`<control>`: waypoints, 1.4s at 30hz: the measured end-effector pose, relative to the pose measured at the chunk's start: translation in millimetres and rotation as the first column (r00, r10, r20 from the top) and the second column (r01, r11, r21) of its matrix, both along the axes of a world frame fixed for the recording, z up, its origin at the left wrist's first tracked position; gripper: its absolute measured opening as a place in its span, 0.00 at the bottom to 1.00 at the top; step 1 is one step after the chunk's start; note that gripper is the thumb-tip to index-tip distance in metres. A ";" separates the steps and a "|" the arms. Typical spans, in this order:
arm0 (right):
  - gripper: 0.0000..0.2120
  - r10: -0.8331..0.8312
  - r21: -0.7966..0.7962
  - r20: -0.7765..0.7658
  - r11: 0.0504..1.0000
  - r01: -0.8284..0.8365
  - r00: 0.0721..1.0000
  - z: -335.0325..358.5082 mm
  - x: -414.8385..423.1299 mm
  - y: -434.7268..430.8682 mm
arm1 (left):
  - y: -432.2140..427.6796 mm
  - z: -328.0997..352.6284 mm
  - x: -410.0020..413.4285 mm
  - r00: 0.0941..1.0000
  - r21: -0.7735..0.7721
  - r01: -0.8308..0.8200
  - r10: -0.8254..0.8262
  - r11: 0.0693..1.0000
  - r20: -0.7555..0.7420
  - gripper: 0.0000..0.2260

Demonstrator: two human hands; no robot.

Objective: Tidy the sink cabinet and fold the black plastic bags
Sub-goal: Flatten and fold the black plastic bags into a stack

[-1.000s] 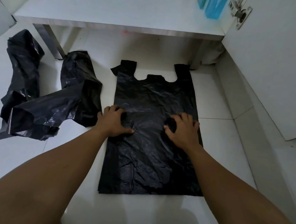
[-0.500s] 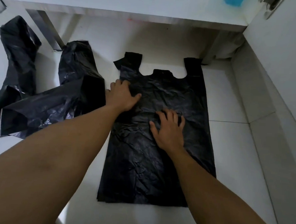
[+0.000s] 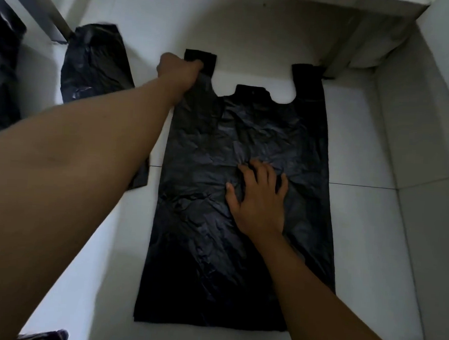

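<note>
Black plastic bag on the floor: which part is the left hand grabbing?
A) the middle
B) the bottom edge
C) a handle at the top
C: the left hand curls round the top handle of the black plastic bag, while the right hand presses flat on its middle.

flat bag (image 3: pixel 202 221) on floor (image 3: pixel 367 231), crumpled bags (image 3: pixel 93 64) to its left

flat bag (image 3: pixel 246 134): plain black, I'd say
crumpled bag (image 3: pixel 96 62): black too, bit shiny
floor (image 3: pixel 366 244): white tiles, thin dark grout line on my feed
</note>
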State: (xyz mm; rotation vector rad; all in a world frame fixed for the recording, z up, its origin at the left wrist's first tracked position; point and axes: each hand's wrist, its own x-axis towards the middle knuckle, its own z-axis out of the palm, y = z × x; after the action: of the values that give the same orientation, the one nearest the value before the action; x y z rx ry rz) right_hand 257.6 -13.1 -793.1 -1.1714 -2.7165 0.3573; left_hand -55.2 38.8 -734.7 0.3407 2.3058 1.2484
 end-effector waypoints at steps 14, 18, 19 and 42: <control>0.22 0.007 -0.014 -0.003 1.000 -0.007 1.000 1.7 0.0 0.4 | -19.3 15.4 -16.0 0.865 -0.075 0.274 -0.280 0.959 -0.417 0.33; 0.24 0.003 -0.041 -0.032 0.999 -0.004 0.999 5.8 0.2 -0.7 | -76.5 11.0 64.4 0.625 -0.341 0.407 -0.531 0.847 -0.572 0.24; 0.24 0.002 -0.049 -0.037 0.999 -0.004 0.999 7.4 0.1 -0.5 | -96.8 6.6 88.6 0.544 -0.414 0.409 -0.581 0.813 -0.605 0.21; 0.17 0.038 -0.003 -0.002 0.999 -0.038 0.999 7.5 51.4 -61.4 | -232.5 -53.5 215.8 0.395 -0.542 0.460 -0.709 0.704 -0.585 0.32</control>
State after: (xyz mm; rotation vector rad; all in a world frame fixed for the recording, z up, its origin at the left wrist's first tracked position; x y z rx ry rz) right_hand 309.0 -74.5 -785.6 -1.1207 -2.7403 0.3671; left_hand 160.6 -193.7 -788.1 1.7245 2.5343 0.3429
